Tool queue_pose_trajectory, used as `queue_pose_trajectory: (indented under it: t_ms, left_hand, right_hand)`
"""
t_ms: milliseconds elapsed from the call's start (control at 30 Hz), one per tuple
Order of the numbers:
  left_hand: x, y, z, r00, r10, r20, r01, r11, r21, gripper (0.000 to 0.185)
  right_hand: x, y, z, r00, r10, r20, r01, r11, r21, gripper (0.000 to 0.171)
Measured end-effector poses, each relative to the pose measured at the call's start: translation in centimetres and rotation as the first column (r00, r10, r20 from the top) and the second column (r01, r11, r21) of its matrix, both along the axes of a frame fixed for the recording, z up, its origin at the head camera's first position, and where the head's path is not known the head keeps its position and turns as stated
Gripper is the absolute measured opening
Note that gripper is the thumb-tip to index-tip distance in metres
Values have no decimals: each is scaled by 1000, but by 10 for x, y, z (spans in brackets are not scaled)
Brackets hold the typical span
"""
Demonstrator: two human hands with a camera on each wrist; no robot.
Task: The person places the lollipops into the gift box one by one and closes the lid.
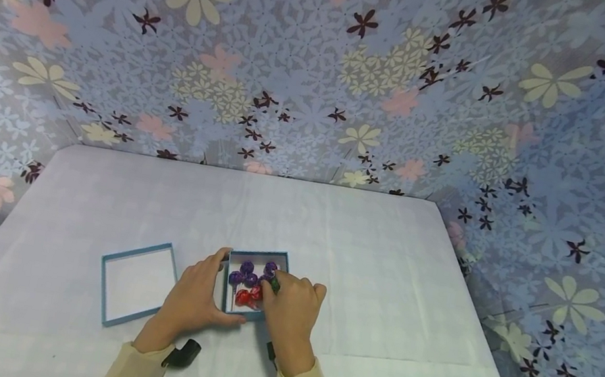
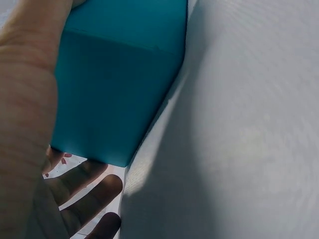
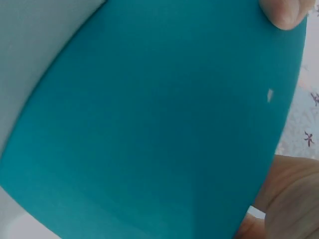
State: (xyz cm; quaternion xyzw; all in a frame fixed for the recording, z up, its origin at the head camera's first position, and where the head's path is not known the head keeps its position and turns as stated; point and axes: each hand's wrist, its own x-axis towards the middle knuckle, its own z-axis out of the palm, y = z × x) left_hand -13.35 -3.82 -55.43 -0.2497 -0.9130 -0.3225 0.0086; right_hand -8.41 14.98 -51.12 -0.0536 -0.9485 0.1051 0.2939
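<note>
A shallow teal box with a white inside stands near the middle front of the table. Several purple foil-wrapped balls and some red wrapped ones lie in it, looking like candies. My left hand grips the box at its left side, thumb along the front wall and fingers at the back corner. Over the right side of the box, my right hand pinches a dark green wrapped candy between thumb and fingers. Teal outer walls fill much of both wrist views, hiding the contents there.
Left of the box lies a matching teal-rimmed lid, its white inside facing up, close to my left hand. A white cloth covers the table. Flowered fabric hangs behind and along the sides.
</note>
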Motion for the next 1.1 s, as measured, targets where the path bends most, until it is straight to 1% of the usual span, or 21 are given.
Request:
queue_pose_trajectory:
  t_ms: [233,500,600,667,733,800,933,1000,1100]
  left_hand:
    - [3,0,1,1000,1,-2,-1,1000,-6,137]
    - [4,0,2,999,-29,-16,30,999,21,136]
    - [5,0,4,999,-33,-10,33,999,26,139]
    - [5,-1,6,999,-32,-6,33,999,33,142]
    - [6,-2,7,999,-36,-4,36,998,46,145]
    - [6,-3,8,999,-48,-3,49,997,61,147]
    - [6,-11,11,997,-79,-6,79,993,92,148]
    - [7,-20,14,996,-80,-26,82,991,103,148]
    - [7,-41,22,995,-67,-73,74,992,102,149]
  right_hand:
    - [3,2,1,1000,11,-9,-11,1000,-23,26]
    - [6,3,1,997,32,-67,-32,999,11,27]
    - [8,3,3,997,42,-70,-42,999,14,28]
    - [9,0,5,996,63,-70,-63,998,4,28]
    - [10,-4,8,993,91,-77,-92,996,-7,29]
    - [10,-8,10,987,137,-87,-141,990,-31,30]
    - [6,-14,16,964,252,-88,-259,962,-88,35]
    - [2,-15,20,949,311,-58,-315,942,-112,39]
    - [-6,-17,28,919,392,36,-385,915,-123,54]
